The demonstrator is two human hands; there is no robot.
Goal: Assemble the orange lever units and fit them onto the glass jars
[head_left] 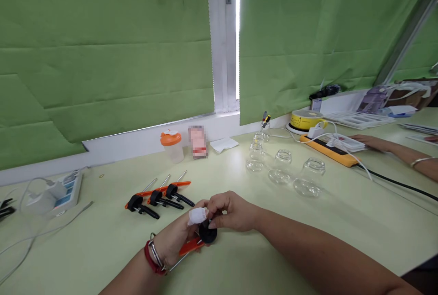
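Low in the middle of the view, my left hand (178, 238) is closed around a black-and-orange assembly (208, 232) with a round black cap, a flat orange strip and a thin metal rod. A white wrapping covers a finger or thumb of this hand. My right hand (231, 213) pinches at the black part of the same assembly; the exact contact is hidden by its fingers. Three similar pieces lie in a row just beyond my left hand: a left one (136, 202), a middle one (156, 197) and a right one (173, 191).
Several glass jars (310, 178) stand to the right. At the back are an orange-lidded cup (173, 146), a blurred pink object (197, 142) and a white paper (224, 144). Power strips (328, 151) and cables lie on both sides. Another person's hand (371, 142) rests at far right.
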